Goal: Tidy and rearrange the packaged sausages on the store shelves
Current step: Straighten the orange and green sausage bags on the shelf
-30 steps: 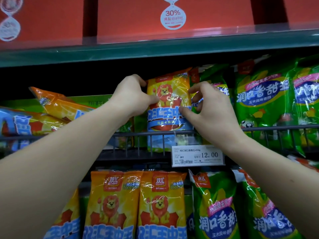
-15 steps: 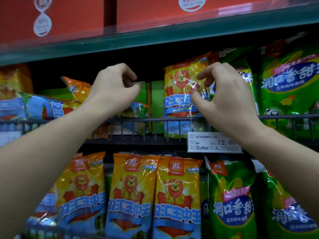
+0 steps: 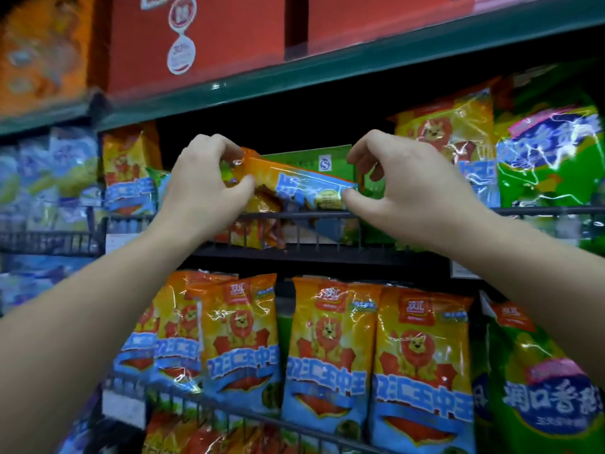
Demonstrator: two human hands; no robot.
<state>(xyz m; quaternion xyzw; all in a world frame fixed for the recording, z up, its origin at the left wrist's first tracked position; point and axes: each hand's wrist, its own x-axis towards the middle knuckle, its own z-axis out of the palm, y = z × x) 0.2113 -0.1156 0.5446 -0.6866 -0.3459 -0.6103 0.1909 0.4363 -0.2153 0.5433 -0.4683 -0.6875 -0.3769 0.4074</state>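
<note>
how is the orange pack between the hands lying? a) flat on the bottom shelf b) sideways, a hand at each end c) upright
b: the orange pack lies sideways and tilted, the left hand pinching its left end and the right hand its right end.

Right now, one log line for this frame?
phase: straightening | left hand: pinches orange sausage pack at one end | right hand: pinches other end | pack: tilted sideways behind wire rail
</note>
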